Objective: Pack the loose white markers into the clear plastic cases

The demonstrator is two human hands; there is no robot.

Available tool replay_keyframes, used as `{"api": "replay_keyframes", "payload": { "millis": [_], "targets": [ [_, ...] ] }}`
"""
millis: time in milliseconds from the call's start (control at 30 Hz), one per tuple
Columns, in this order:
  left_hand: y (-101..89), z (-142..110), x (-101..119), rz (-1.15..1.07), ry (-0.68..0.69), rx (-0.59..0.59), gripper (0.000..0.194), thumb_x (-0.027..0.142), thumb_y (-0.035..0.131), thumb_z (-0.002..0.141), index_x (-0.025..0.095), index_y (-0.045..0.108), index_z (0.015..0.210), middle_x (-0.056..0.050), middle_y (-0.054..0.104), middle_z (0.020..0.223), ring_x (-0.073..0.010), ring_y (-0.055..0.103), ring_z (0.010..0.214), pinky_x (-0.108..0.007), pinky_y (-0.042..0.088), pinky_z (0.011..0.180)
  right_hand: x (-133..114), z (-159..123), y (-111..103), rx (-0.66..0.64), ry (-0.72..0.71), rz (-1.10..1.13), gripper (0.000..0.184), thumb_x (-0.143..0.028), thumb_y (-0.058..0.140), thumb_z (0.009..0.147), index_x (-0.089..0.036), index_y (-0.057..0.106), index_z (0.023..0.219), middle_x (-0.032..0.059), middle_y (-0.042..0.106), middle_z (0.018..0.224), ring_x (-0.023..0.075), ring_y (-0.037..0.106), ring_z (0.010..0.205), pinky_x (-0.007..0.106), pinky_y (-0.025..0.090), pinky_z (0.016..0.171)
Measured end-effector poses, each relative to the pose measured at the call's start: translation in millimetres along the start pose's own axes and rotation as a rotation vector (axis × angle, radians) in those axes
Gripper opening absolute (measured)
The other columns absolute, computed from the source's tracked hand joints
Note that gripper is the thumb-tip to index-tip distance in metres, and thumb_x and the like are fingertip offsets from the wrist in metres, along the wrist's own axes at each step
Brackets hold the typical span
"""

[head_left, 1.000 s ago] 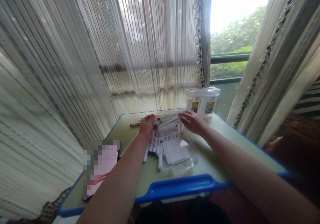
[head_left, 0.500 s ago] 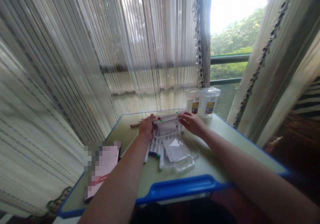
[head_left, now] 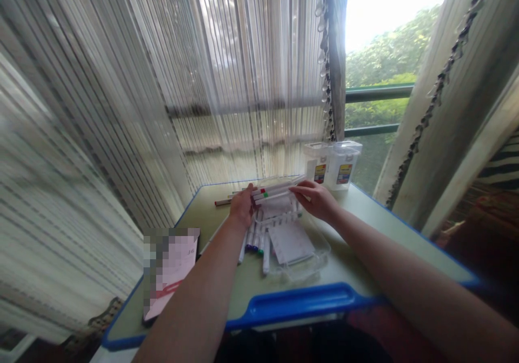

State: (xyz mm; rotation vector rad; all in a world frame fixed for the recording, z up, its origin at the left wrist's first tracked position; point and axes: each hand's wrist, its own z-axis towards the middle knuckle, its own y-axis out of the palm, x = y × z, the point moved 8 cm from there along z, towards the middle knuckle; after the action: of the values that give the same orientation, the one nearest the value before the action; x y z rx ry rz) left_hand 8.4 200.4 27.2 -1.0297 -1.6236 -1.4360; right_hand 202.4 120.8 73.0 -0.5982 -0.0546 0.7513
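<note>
Several white markers (head_left: pixel 279 188) lie side by side between my two hands, with a red and a green mark near their left ends. My left hand (head_left: pixel 243 207) is closed at those left ends. At the other side my right hand (head_left: pixel 317 197) pinches the end of the nearest marker between thumb and fingers. Beneath them a clear plastic case (head_left: pixel 320 255) lies unfolded, with a white card (head_left: pixel 291 242) in its near half. More markers with purple and green ends (head_left: pixel 253 240) rest on the table left of the card, partly under my left hand.
Two clear plastic boxes (head_left: pixel 343 169) with labels stand at the table's back right. A phone or tablet (head_left: pixel 178 276), partly pixelated, lies by my left forearm. A blue-edged table (head_left: pixel 365 244) has a molded tray (head_left: pixel 300 300) in front. String curtains (head_left: pixel 235 82) hang behind.
The nearest marker now sits more apart from the others, its right end in my right fingers. My hands stay at nearly the same place; the whole view has shifted slightly.
</note>
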Motion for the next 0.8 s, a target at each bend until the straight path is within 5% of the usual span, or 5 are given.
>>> {"api": "replay_keyframes", "payload": {
  "millis": [800],
  "targets": [
    [4.9, -0.2, -0.4, 0.023, 0.003, -0.049, 0.02, 0.028, 0.058, 0.084, 0.01, 0.063, 0.077, -0.003, 0.064, 0.063, -0.0094, 0.055, 0.045, -0.021, 0.042, 0.041, 2.9, -0.3, 5.8, -0.036, 0.065, 0.041, 0.014, -0.027, 0.055, 0.085, -0.022, 0.067, 0.09, 0.0054, 0.061, 0.091, 0.012, 0.056, 0.066, 0.027, 0.048, 0.065]
  ]
}}
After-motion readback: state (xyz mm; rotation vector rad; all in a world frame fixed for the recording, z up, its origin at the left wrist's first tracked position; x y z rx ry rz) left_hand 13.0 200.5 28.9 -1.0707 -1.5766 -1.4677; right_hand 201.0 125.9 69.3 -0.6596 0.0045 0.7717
